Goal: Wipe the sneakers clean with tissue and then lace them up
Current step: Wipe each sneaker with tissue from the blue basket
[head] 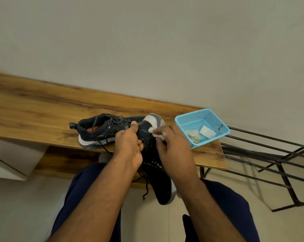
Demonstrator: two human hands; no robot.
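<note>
Basket (215,119) right, tissues inside | second sneaker (102,131) behind hands

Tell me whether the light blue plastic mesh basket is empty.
Not empty: the light blue plastic mesh basket holds a crumpled tissue and a folded white tissue.

Setting: home interior, prob. entryway. We log: wood-grain surface (43,109) w/ black metal legs against plain off-white wall (147,41); black wire shoe rack (270,163) beside it; pale tiled floor (17,206); small blue plastic basket (202,127) on the surface.
</note>
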